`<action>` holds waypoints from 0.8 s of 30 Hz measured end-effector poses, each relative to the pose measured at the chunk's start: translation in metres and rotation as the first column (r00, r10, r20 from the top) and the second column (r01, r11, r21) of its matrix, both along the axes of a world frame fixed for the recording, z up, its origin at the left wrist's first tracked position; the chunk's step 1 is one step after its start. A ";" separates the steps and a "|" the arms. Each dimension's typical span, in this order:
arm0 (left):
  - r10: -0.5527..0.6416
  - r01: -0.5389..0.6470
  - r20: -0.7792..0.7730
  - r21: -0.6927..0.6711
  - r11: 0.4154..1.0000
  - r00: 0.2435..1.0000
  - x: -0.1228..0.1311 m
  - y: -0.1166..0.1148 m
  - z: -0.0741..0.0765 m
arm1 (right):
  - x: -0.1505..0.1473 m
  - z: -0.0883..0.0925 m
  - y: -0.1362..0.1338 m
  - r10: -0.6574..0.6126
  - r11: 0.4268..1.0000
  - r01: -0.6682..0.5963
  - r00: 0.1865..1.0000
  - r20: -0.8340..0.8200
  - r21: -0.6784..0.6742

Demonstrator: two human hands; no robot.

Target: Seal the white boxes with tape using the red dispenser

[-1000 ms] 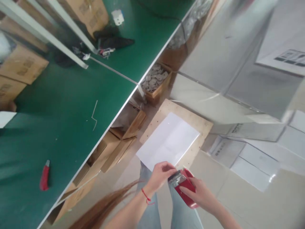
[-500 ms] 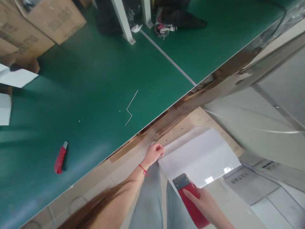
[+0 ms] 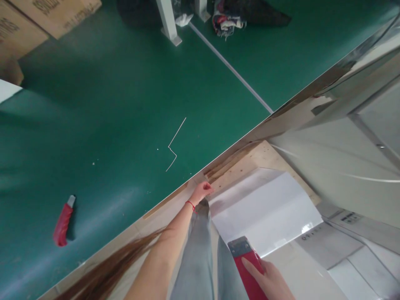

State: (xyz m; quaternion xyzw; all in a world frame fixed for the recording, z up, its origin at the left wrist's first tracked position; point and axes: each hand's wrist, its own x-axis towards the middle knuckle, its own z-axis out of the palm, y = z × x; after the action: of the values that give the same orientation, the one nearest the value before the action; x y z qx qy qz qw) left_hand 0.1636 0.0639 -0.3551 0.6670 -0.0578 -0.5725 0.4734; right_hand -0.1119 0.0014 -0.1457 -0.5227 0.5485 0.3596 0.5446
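Note:
My right hand [image 3: 271, 277] is wrapped around a red tool [image 3: 250, 271] with a flat grey metal end [image 3: 239, 246], its thumb lying along the red part. The metal end is beside the lower left edge of a glossy white sheet [image 3: 265, 208], which has a crease along its length. My left hand [image 3: 201, 191] is closed in a pinch near the sheet's upper left corner. Whether anything is between those fingers I cannot make out. Under the sheet lies a pale wooden board [image 3: 250, 160].
A red-handled cutter [image 3: 64, 223] lies on the green table [image 3: 125, 104], whose edge runs diagonally past my left arm. A thin bent white strip [image 3: 173, 146] lies near that edge. Cardboard boxes [image 3: 25, 29] stand at the far left; white boxes [image 3: 325, 243] are at the lower right.
The view has shifted a little, so the cutter and boxes appear farther left. My left hand remains near the sheet's corner, and my right hand still holds the red tool.

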 end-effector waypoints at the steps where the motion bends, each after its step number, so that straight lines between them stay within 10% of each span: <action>1: -0.002 0.002 0.003 0.003 1.000 1.000 -0.001 0.002 -0.004 | 0.000 -0.001 0.001 0.000 1.000 0.000 1.000 0.004 0.001; 16: -0.140 0.138 0.039 0.047 0.989 0.989 -0.061 0.019 -0.023 | -0.011 -0.015 0.006 0.045 0.998 -0.047 0.998 -0.037 -0.034; 24: -0.157 0.115 0.300 0.152 0.982 0.941 -0.046 0.020 -0.006 | -0.012 -0.016 0.007 0.044 0.999 -0.045 0.999 -0.019 -0.015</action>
State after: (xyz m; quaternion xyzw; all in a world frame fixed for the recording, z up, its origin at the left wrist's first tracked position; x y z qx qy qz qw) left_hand 0.1174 0.0839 -0.3614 0.7729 -0.1395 -0.4944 0.3725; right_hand -0.1242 0.0089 -0.1620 -0.5358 0.5445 0.3720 0.5273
